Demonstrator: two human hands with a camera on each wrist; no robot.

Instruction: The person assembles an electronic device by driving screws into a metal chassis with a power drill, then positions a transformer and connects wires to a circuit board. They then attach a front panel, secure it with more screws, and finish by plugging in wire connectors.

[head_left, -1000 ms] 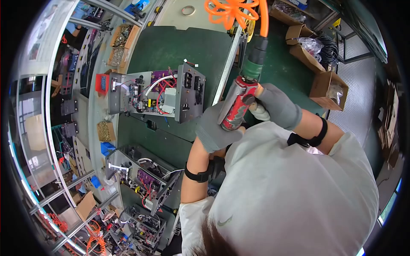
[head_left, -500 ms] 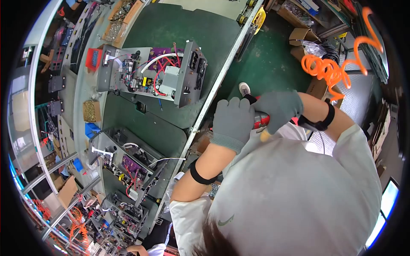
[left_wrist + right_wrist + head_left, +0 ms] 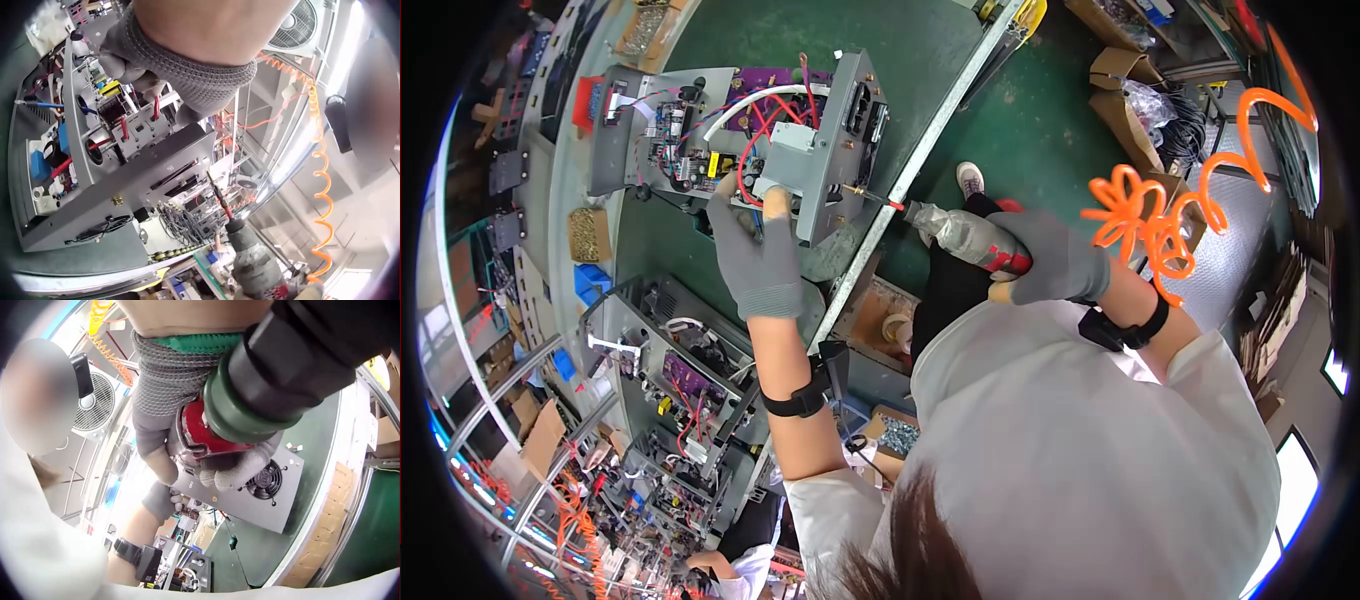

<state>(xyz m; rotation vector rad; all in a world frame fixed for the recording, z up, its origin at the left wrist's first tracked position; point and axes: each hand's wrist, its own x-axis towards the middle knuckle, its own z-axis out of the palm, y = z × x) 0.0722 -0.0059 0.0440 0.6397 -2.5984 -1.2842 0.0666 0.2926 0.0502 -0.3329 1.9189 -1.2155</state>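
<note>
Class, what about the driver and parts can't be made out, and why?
Head view: part of the power driver, covered by the right hand.
Left wrist view: the driver's rear, cut off by the bottom edge.
Right wrist view: where the black fitting leads, cut off at upper right.
Head view: individual pieces in the box by the blue bin, too small.

One driver (image 3: 968,238), two gloves (image 3: 764,265)

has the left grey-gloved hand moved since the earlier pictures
Yes, in the head view the left hand has moved over to the open grey metal chassis.
</note>
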